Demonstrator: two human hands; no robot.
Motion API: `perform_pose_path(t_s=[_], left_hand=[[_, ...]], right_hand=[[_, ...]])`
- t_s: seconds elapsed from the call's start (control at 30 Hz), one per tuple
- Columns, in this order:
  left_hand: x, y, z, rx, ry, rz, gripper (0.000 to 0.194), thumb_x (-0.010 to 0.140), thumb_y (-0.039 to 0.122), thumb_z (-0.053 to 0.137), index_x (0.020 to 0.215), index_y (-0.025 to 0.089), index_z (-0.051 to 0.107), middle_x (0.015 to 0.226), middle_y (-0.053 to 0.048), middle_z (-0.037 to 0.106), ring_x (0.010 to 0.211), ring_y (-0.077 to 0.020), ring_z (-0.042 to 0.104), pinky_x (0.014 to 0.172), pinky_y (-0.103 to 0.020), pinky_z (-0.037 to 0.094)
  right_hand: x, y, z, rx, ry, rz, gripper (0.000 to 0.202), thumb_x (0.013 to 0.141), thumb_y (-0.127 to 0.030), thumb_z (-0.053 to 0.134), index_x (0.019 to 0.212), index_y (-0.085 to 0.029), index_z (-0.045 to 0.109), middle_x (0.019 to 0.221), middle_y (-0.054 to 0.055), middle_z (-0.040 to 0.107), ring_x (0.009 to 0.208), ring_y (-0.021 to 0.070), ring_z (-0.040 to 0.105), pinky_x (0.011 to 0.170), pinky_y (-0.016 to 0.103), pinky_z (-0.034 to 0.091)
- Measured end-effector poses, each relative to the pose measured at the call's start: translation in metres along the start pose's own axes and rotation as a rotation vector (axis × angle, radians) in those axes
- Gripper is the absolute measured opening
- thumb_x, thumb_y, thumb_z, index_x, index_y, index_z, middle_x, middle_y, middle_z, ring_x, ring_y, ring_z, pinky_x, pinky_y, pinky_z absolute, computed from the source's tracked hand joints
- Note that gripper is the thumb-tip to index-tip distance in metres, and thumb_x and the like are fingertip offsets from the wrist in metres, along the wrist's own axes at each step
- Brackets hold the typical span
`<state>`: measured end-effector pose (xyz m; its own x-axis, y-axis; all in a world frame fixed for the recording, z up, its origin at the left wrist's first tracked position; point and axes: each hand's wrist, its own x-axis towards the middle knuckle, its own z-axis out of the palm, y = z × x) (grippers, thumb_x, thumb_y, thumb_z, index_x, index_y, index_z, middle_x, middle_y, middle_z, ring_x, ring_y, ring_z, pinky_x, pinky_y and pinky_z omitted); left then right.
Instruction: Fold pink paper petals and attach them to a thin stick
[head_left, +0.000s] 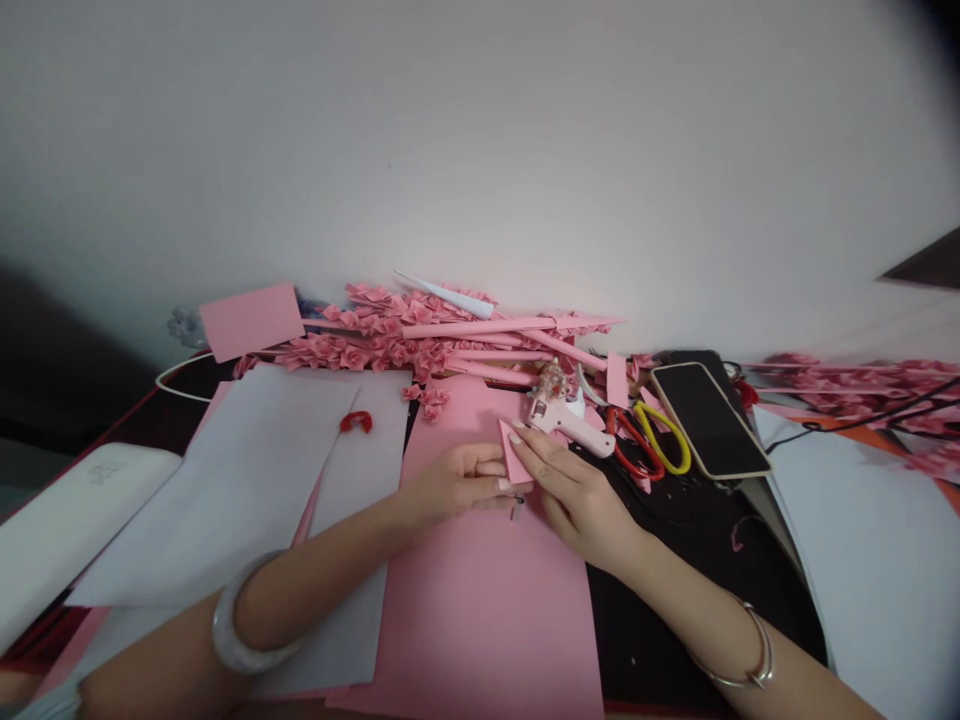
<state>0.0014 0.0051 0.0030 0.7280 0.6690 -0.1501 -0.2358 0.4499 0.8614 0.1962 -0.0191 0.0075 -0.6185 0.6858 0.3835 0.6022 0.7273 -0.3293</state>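
Note:
A small folded pink paper (516, 458) is held between my two hands, above a large pink sheet (487, 610). My left hand (461, 485) pinches its lower left side, fingers curled. The fingers of my right hand (577, 488) press on its right side and upper edge. Just below the paper, a small dark and pale object (517, 508) shows near my left fingertips; what it is cannot be made out. A white glue gun (574, 425) rests right behind my right hand.
Red scissors (637, 450), yellow handles (664, 438) and a phone (711, 418) lie to the right. Pink paper flowers and rolled stems (480, 328) line the wall. White sheets (217, 490) and a white box-like object (90, 520) are at left, more paper (870, 560) at far right.

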Motion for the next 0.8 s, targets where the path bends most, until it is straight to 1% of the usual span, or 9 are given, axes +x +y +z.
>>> perform_pose_path(t_s=[0.13, 0.27, 0.33, 0.43, 0.53, 0.67, 0.8], left_hand=[[-0.0009, 0.0022, 0.0008, -0.041, 0.014, -0.018, 0.025, 0.077, 0.019, 0.062, 0.102, 0.014, 0.064, 0.097, -0.009, 0.066, 0.092, -0.0202, 0.061, 0.085, -0.037, 0.046], [-0.0031, 0.0033, 0.0016, -0.169, 0.020, -0.032, 0.030, 0.077, 0.012, 0.058, 0.107, 0.013, 0.064, 0.108, -0.012, 0.064, 0.104, -0.0257, 0.058, 0.090, -0.040, 0.043], [-0.0034, 0.0031, 0.0019, -0.205, 0.029, -0.029, 0.029, 0.079, 0.013, 0.057, 0.107, 0.012, 0.064, 0.109, -0.013, 0.064, 0.105, -0.0273, 0.058, 0.091, -0.042, 0.042], [-0.0020, 0.0018, 0.0015, -0.185, 0.042, -0.047, 0.026, 0.081, 0.016, 0.058, 0.106, 0.012, 0.064, 0.102, -0.012, 0.066, 0.099, -0.0249, 0.060, 0.088, -0.039, 0.044], [-0.0001, 0.0001, 0.0004, -0.120, 0.015, -0.037, 0.027, 0.081, 0.017, 0.059, 0.108, 0.014, 0.063, 0.100, -0.011, 0.066, 0.095, -0.0211, 0.060, 0.083, -0.035, 0.046], [0.0007, -0.0007, -0.0004, -0.059, 0.002, -0.020, 0.029, 0.080, 0.018, 0.061, 0.109, 0.014, 0.063, 0.097, -0.010, 0.065, 0.091, -0.0174, 0.059, 0.083, -0.032, 0.046], [0.0006, -0.0001, 0.0005, -0.045, -0.004, -0.020, 0.030, 0.080, 0.018, 0.062, 0.110, 0.015, 0.063, 0.095, -0.008, 0.065, 0.090, -0.0168, 0.059, 0.083, -0.032, 0.046]], right_hand=[[0.0010, -0.0012, -0.0015, -0.006, -0.014, -0.004, 0.066, 0.078, 0.000, 0.036, 0.142, -0.014, 0.027, 0.143, 0.011, 0.036, 0.133, 0.0232, 0.030, 0.108, 0.044, 0.034], [0.0010, -0.0018, -0.0018, -0.006, -0.030, 0.000, 0.068, 0.077, -0.002, 0.038, 0.143, -0.014, 0.025, 0.144, 0.011, 0.034, 0.133, 0.0235, 0.030, 0.108, 0.044, 0.033], [0.0007, -0.0020, -0.0015, -0.011, -0.038, 0.003, 0.069, 0.076, -0.002, 0.038, 0.143, -0.014, 0.025, 0.144, 0.010, 0.034, 0.134, 0.0236, 0.029, 0.108, 0.044, 0.033], [0.0003, -0.0021, -0.0007, -0.025, -0.039, 0.003, 0.069, 0.077, -0.003, 0.039, 0.143, -0.013, 0.024, 0.144, 0.011, 0.034, 0.134, 0.0235, 0.029, 0.108, 0.044, 0.033], [0.0002, -0.0019, 0.0002, -0.044, -0.042, -0.001, 0.068, 0.077, -0.004, 0.039, 0.143, -0.012, 0.023, 0.144, 0.011, 0.034, 0.134, 0.0235, 0.028, 0.108, 0.044, 0.033], [0.0006, -0.0022, 0.0005, -0.071, -0.059, 0.001, 0.067, 0.078, -0.005, 0.039, 0.143, -0.012, 0.023, 0.144, 0.011, 0.034, 0.134, 0.0236, 0.028, 0.108, 0.045, 0.033], [0.0009, -0.0031, 0.0001, -0.105, -0.073, -0.004, 0.066, 0.078, -0.006, 0.039, 0.142, -0.010, 0.025, 0.144, 0.012, 0.033, 0.135, 0.0233, 0.026, 0.109, 0.044, 0.032]])
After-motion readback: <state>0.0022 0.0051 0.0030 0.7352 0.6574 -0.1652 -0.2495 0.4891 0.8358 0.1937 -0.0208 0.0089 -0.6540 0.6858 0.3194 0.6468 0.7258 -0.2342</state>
